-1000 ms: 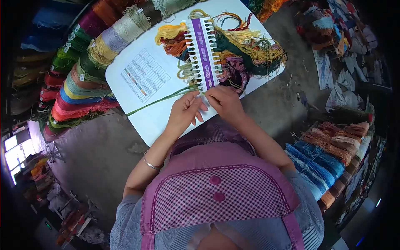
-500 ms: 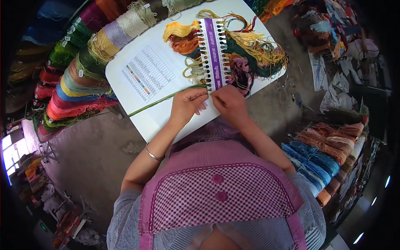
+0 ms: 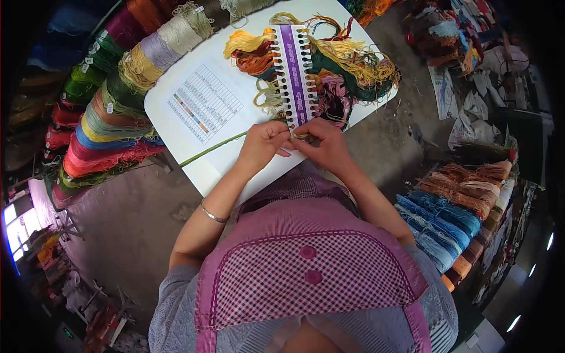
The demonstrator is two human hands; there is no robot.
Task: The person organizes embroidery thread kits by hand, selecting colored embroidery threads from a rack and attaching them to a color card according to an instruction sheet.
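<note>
On a white board [image 3: 229, 159] lies a white card strip with a purple band [image 3: 292, 73] and notched edges, colored thread bundles [image 3: 359, 70] hanging from both sides. My left hand [image 3: 263, 144] is at the strip's lower end, fingers pinched on a green thread strand [image 3: 215, 147] that trails left over the board's edge. Close beside it, my right hand [image 3: 322, 142] has its fingers pinched at the strip's lower corner, on the thread's end as far as can be made out. The fingertips of both hands nearly touch.
A printed chart sheet [image 3: 206, 106] lies left of the strip. Racks of colored yarn skeins [image 3: 138, 65] stand at the upper left. Blue and brown skeins [image 3: 450, 215] are stacked at the right, with more bundles [image 3: 441, 35] at the upper right.
The board and strip have shifted slightly left in view. My right hand has turned a little, and its fingers now show a small loop of thread between them.
</note>
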